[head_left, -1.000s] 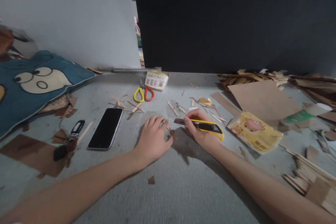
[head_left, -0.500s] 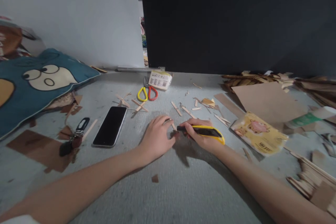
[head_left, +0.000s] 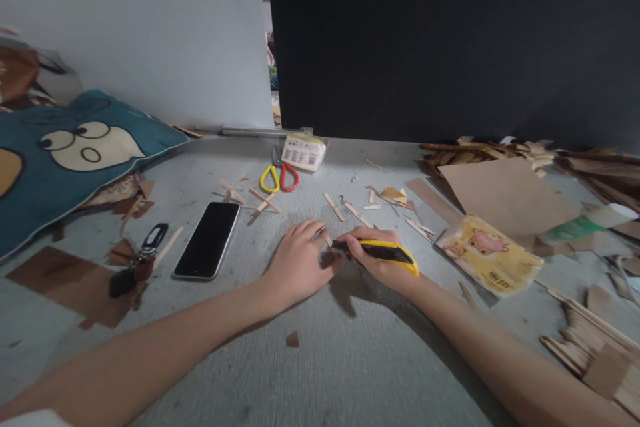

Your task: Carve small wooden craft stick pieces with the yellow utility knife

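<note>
My right hand (head_left: pixel 376 260) is closed around a yellow and black utility knife (head_left: pixel 387 251), its dark front end pointing left. At that front end is a small wooden stick piece (head_left: pixel 328 239), which my left hand (head_left: pixel 300 261) pins near the table with curled fingers. The thumb and fingertips of the left hand lie close to the knife's tip; the blade itself is too small to make out. Just beyond the hands lie cut wooden sticks (head_left: pixel 358 213) and a loose stick (head_left: pixel 333 207). Crossed wooden sticks (head_left: pixel 264 202) rest farther left.
A phone (head_left: pixel 207 240) and keys (head_left: pixel 133 275) lie left of my hands, beside a blue cushion (head_left: pixel 90 153). Scissors (head_left: pixel 279 177) touch a small white packet (head_left: pixel 303 151) at the back. To the right are a yellow packet (head_left: pixel 493 253), cardboard (head_left: pixel 505 197) and a stick pile (head_left: pixel 595 340).
My right hand has tilted the knife slightly, its rear end shifting left and down a little. The left hand keeps its hold on the stick. The whole view has drifted slightly.
</note>
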A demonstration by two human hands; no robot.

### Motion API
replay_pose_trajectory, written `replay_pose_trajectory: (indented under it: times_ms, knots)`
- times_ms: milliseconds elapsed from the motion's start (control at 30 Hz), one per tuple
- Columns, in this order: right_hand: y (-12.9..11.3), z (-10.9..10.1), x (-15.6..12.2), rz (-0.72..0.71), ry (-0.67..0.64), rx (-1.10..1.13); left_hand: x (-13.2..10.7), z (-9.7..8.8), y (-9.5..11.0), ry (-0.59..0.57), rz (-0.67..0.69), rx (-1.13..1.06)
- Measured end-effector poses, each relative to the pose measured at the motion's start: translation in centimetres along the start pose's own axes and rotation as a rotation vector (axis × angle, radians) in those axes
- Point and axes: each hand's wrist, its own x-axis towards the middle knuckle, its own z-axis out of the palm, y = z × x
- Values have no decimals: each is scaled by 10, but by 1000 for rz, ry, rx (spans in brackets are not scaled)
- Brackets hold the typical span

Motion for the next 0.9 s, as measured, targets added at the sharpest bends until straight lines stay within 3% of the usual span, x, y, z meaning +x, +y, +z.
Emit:
replay_pose_trajectory:
  times_ms: [400, 900]
  knots:
    - [-14, -4, 3, -187, -56, -6, 0, 5, -2, -70, -5, -31]
    - [-18, 4, -2, -163, 26, -17, 4, 6, -6, -120, -23, -40]
